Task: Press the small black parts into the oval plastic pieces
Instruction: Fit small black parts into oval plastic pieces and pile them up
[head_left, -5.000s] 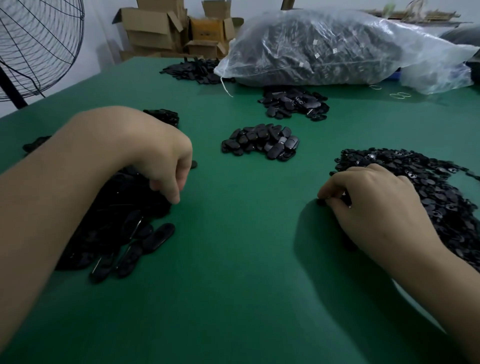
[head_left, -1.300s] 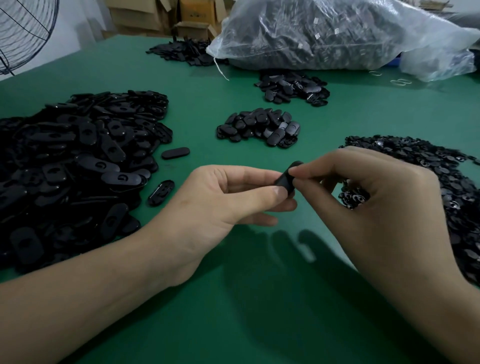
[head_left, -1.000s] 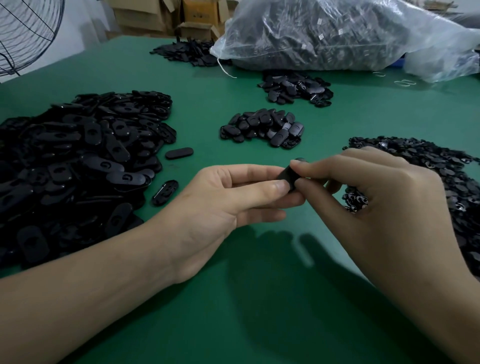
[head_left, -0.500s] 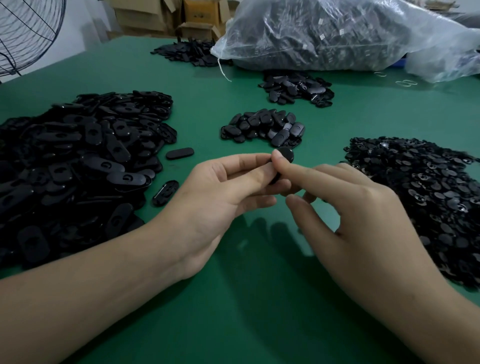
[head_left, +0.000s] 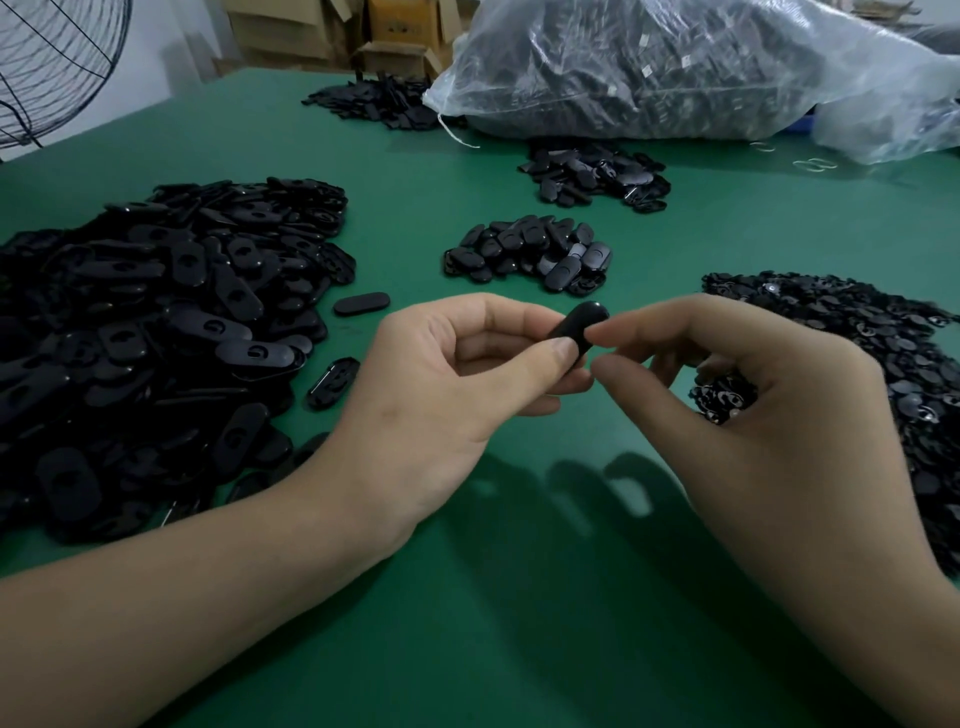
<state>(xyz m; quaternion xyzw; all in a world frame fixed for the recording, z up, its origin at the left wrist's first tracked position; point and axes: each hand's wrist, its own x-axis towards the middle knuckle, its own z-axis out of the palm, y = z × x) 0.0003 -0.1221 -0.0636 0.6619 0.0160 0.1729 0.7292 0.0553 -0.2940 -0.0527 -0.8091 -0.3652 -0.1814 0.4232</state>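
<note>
My left hand (head_left: 441, 395) pinches a black oval plastic piece (head_left: 579, 325) between thumb and fingers, above the green table (head_left: 467, 623). My right hand (head_left: 779, 415) is curled beside it, with index tip and thumb tip touching the piece's right edge. Several small black parts (head_left: 722, 395) show inside the right palm. A big heap of oval pieces (head_left: 156, 322) lies on the left. The pile of small black parts (head_left: 857, 332) lies on the right, partly behind my right hand.
A small heap of ovals (head_left: 530, 249) sits just beyond my hands, another heap (head_left: 597, 174) farther back, and a third heap (head_left: 374, 101) at the far edge. Two loose ovals (head_left: 362, 304) (head_left: 332, 382) lie by the left heap. A large clear bag (head_left: 675, 67), boxes (head_left: 395, 31) and a fan (head_left: 52, 67) stand behind.
My right hand has drawn back to the right; its index finger no longer lies over the oval piece and now touches its edge. The left hand keeps hold of the piece.
</note>
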